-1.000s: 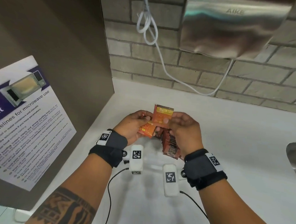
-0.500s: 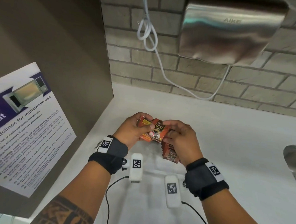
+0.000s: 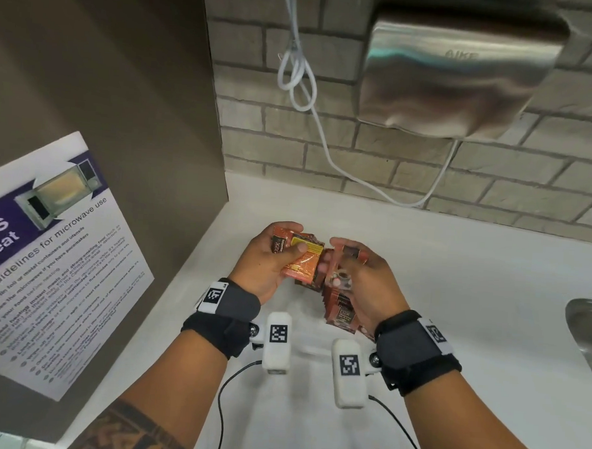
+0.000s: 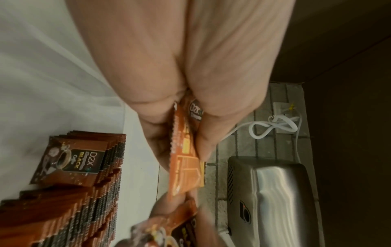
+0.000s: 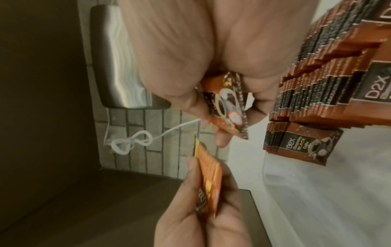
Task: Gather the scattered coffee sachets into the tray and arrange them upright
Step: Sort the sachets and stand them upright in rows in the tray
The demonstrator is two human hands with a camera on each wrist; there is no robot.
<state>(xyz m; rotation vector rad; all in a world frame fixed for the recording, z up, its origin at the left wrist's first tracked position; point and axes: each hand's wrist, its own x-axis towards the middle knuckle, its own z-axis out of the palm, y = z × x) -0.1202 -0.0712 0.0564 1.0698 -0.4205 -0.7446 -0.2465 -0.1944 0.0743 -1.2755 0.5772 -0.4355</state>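
While my left hand (image 3: 269, 257) pinches an orange sachet (image 3: 301, 262) between thumb and curled fingers, w/ a 2nd one tucked behind it, my right hand (image 3: 360, 279) grips a brown sachet (image 3: 341, 276), thumb on one face & fingers curled round the other. Both hands sit close together, not quite touching, above the counter (image 3: 457, 267).

Count: 2 sachets in the left, 1 in the right as far as I can tell (blurry). Under my right hand, at approx 5 o'clock from it, rows of sachets (image 3: 338, 309) stand upright on edge, packed tight; too many to count, 2 or 3 rows in the wrist views, front labels read "D2X Black". They seem to sit in a clear tray (image 5: 296, 183); only a faint rim shows.

Surface: plain white counter, a steel sink (image 3: 587, 329) edge at 3 o'clock. Room: grey brick wall at 12, a steel hand dryer (image 3: 456, 75) at 1 o'clock w/ a looped white cord (image 3: 297, 70) hanging left of it. Brown cabinet side (image 3: 106, 94) at 9–10 o'clock carries a microwave poster (image 3: 45, 262).
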